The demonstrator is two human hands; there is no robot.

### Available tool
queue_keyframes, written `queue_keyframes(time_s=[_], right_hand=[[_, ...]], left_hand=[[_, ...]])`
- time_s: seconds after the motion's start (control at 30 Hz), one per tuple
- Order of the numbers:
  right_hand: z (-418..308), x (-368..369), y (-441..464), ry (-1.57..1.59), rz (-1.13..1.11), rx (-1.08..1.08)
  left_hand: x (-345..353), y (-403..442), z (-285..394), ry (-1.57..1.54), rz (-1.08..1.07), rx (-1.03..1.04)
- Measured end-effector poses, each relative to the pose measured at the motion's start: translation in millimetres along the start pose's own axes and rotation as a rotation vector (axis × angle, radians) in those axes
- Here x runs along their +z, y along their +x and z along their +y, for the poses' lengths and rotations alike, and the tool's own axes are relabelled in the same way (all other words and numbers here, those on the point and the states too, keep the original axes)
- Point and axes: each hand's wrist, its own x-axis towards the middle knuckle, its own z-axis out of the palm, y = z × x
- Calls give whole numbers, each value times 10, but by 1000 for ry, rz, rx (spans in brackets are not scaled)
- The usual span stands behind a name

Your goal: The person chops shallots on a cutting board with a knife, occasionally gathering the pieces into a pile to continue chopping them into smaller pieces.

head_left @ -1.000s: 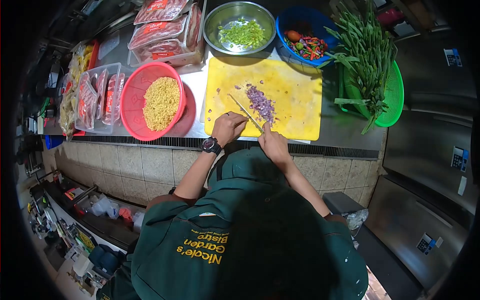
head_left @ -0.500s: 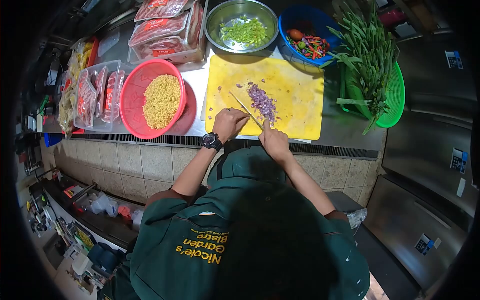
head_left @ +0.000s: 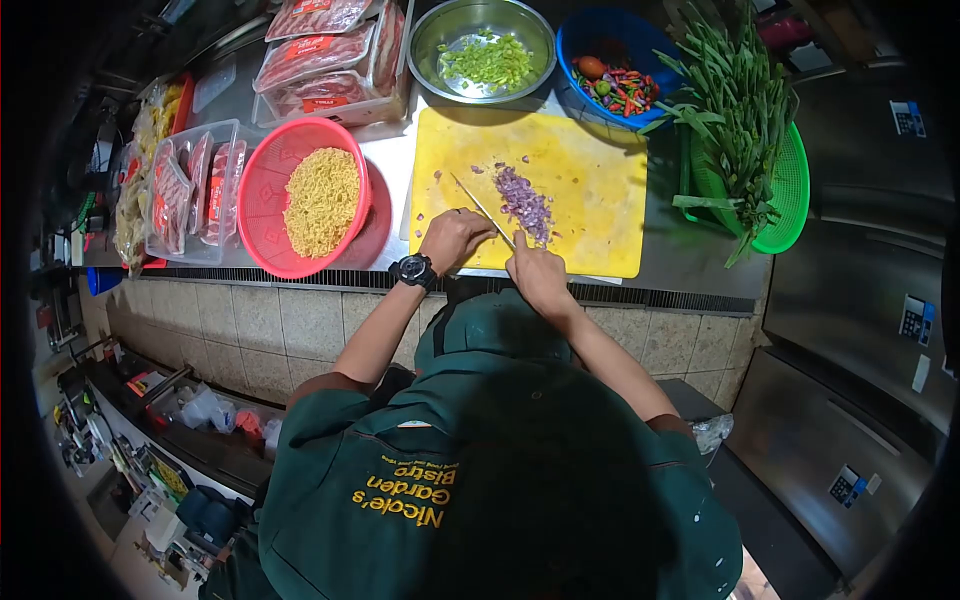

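Note:
My right hand [head_left: 537, 272] is wrapped round the handle of a knife [head_left: 482, 210], its narrow blade slanting up and left across the yellow cutting board [head_left: 600, 190]. Just left of the blade, my left hand [head_left: 455, 240], with a black watch on the wrist, rests on the board's front edge with curled fingers. Whatever lies under those fingertips is hidden. Right of the knife is a heap of chopped purple onion [head_left: 524, 205], with a few stray bits scattered around it.
Left of the board, a pink colander [head_left: 258, 190] holds yellow crumbled food. Behind are a steel bowl [head_left: 425, 62] of chopped greens, a blue basket [head_left: 577, 105] of chillies and packed sliced meat [head_left: 320, 50]. Leafy green stalks [head_left: 740, 120] lie over a green basket [head_left: 795, 190] at right.
My right hand and the knife have shifted a little to the left, and the blade tip now sits farther up the board. My left hand has moved slightly left too.

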Motion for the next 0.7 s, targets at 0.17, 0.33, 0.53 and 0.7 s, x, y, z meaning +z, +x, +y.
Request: queue_keyframes(time_s=[0.17, 0.33, 0.53, 0.7], right_hand=[[-104, -198, -41, -11, 23, 4], [-72, -34, -110, 37, -33, 42], [-103, -67, -30, 16, 2, 32], [-123, -74, -130, 113, -69, 52]], left_hand=[[-28, -23, 5, 27, -7, -6], [-3, -55, -18, 41, -8, 18], [-27, -49, -26, 29, -19, 42], [-41, -39, -80, 21, -50, 72]])
